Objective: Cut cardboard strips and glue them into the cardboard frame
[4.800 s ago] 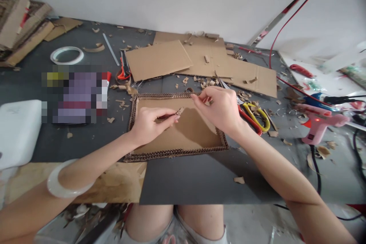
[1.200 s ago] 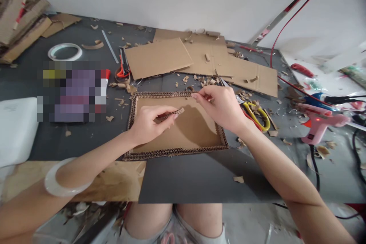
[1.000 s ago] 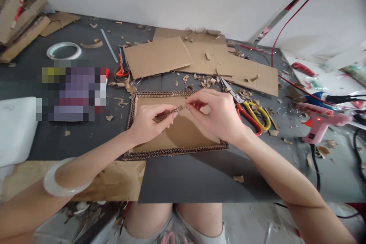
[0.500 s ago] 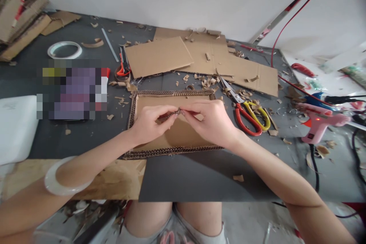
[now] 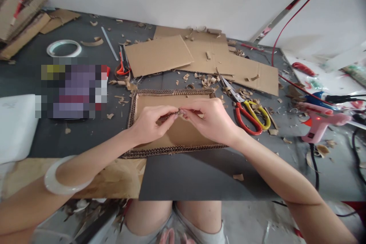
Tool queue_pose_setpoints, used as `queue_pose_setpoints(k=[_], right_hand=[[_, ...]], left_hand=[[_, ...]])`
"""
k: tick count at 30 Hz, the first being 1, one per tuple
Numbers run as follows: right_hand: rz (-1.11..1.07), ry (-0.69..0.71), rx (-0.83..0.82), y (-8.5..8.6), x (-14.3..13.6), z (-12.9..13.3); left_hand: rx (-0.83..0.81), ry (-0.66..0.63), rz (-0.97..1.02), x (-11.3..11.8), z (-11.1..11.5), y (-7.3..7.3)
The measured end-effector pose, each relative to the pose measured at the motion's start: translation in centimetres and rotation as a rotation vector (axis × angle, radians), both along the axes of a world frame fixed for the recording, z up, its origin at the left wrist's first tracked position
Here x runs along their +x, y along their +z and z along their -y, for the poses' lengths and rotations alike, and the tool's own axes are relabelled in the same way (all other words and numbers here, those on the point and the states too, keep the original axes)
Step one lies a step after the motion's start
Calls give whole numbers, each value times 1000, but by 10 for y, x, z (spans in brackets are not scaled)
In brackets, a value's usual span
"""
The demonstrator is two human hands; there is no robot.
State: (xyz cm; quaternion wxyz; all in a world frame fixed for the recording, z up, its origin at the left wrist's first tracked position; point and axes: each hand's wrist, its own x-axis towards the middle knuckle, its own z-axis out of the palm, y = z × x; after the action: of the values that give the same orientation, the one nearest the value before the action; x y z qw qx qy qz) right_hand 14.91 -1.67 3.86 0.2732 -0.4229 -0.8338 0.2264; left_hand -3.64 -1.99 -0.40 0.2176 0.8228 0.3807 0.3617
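Observation:
A shallow cardboard tray (image 5: 183,149) with corrugated rims lies on the dark table in front of me. Above its middle, my left hand (image 5: 153,122) pinches a small corrugated cardboard strip (image 5: 168,114). The fingertips of my right hand (image 5: 210,118) close on the strip's right end, touching or almost touching those of the left. Most of the strip is hidden by my fingers. Right of the tray lie scissors (image 5: 248,118) with red and yellow handles, blades pointing up and left.
Flat cardboard sheets (image 5: 160,55) lie behind the tray, with scraps around them. An orange cutter (image 5: 123,65), a tape roll (image 5: 63,48) and a pixelated item are at the left. A pink glue gun (image 5: 317,120) with cables stands at the right; a white object (image 5: 17,127) is at the far left.
Both hands keep almost the same pose over the tray. The fingertips of my right hand have shifted very slightly around the end of the strip.

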Motion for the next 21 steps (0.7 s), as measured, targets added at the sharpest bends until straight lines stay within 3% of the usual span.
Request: queue_pose_setpoints(k=[14, 21], right_hand=[[29, -14, -31, -2, -1, -1], [-86, 14, -166, 1, 2, -5]], left_hand=[[2, -29, -9, 0, 0, 1], [-42, -23, 67, 1, 0, 1]])
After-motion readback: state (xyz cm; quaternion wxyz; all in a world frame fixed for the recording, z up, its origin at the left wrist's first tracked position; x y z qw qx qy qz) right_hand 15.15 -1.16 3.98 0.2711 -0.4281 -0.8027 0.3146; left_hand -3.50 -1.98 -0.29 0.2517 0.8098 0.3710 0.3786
